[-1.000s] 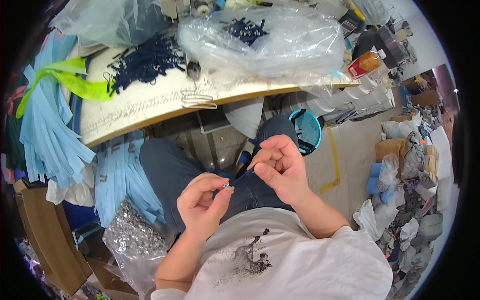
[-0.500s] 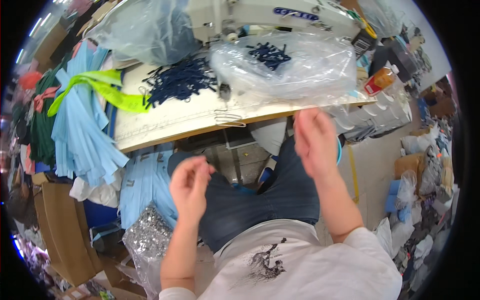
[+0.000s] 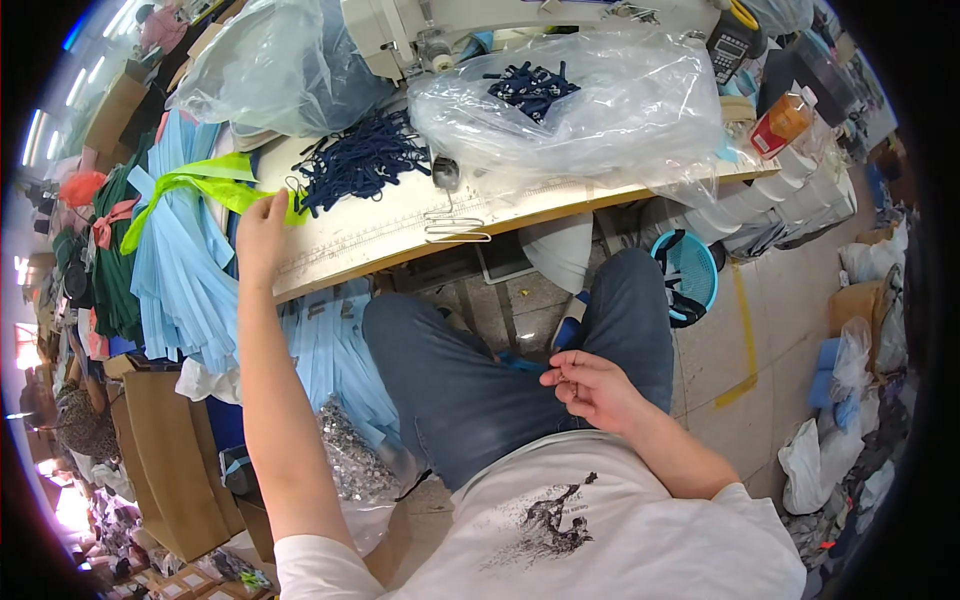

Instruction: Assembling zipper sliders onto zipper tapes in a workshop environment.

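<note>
My left hand (image 3: 262, 240) reaches to the table's left part, over the neon green strip (image 3: 205, 180) and beside a pile of navy cord loops (image 3: 362, 165). Its fingers are pressed together at the strip's end; what lies between the tips is hidden. Over my lap my right hand (image 3: 595, 390) is closed in a pinch, thumb against curled fingers. Anything in that pinch is too small to make out. More navy loops (image 3: 532, 90) lie on a clear plastic bag (image 3: 620, 130) on the table.
A white sewing machine (image 3: 375, 35) stands at the back. A bent wire holder (image 3: 455, 230) sits at the table's front edge. Light blue strips (image 3: 185, 270) hang at left. At right are a drink bottle (image 3: 783, 122) and a blue basket (image 3: 690, 272) below.
My left hand has moved from above my lap out to the green strip and the navy pile. My right hand has drawn back from the table edge to my lap. The view has shifted slightly.
</note>
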Motion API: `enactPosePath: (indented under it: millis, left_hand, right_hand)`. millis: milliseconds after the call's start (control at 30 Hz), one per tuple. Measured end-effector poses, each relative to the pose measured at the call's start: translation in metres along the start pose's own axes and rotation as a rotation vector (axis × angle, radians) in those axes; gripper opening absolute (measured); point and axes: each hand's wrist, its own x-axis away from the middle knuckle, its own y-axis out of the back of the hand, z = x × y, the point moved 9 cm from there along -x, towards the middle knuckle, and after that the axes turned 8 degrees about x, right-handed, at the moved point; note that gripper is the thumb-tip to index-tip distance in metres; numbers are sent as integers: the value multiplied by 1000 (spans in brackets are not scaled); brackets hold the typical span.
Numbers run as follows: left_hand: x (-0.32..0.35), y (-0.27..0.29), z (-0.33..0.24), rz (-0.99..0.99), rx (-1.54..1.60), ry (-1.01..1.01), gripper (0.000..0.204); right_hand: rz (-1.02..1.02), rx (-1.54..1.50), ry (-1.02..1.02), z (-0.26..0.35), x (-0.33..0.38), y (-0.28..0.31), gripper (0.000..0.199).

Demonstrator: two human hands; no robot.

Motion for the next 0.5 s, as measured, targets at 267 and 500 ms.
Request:
enactPosePath:
  millis: [267, 500]
  left_hand:
    - [-19, -21, 2, 32, -196, -23, 29]
    - [-16, -19, -15, -151, -274, -308, 25]
  right_hand:
    - [164, 158, -12, -13, 4, -11, 21]
    - [195, 138, 1, -9, 13, -11, 28]
